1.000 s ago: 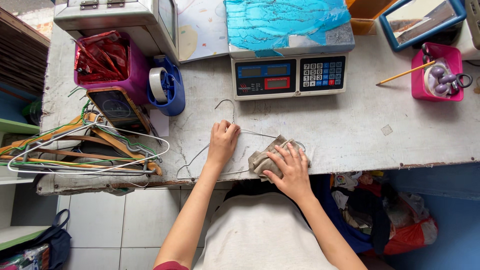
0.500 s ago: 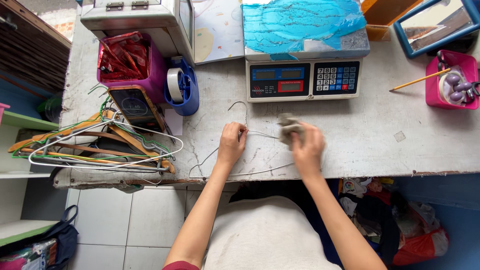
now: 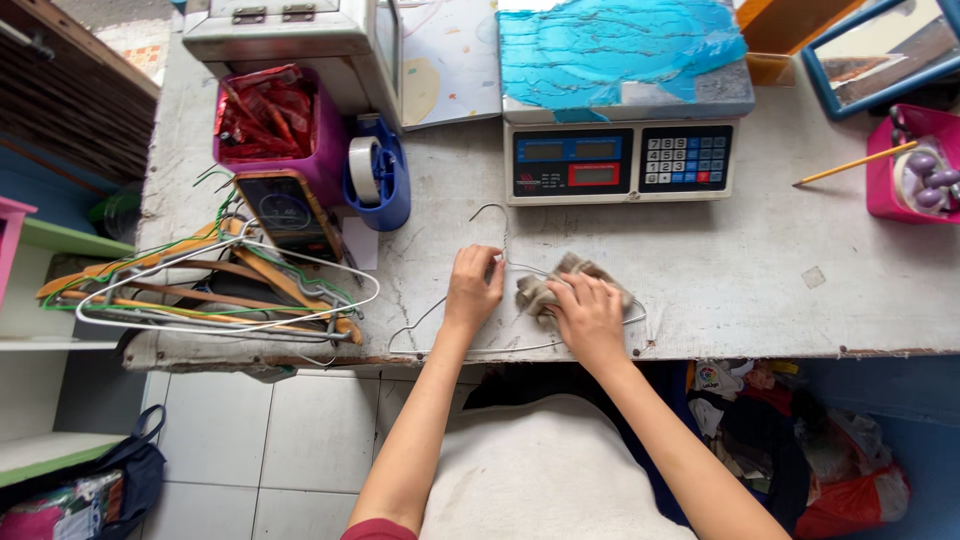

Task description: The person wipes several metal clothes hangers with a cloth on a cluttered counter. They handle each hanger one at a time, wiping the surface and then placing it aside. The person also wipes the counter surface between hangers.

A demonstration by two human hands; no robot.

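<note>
Wire hanger (image 3: 497, 262) partly covered by left hand (image 3: 474, 287) and right hand (image 3: 588, 318); grey cloth (image 3: 545, 290) mostly under right palm. Mirror (image 3: 885, 50) and pink tray (image 3: 905, 165) cut by right edge. Scale (image 3: 620, 160) readouts too small to tell

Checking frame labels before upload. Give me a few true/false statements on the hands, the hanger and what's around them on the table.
1. The left hand holds the wire hanger near its neck. True.
2. The right hand presses a grey cloth on the table. True.
3. The scale lies at the near table edge, under the arms. False: it sits beyond the hands, farther back.
4. The tape roll lies loose on the floor. False: it sits in a blue dispenser on the table.
5. A pile of hangers lies to the left of the hands. True.
</note>
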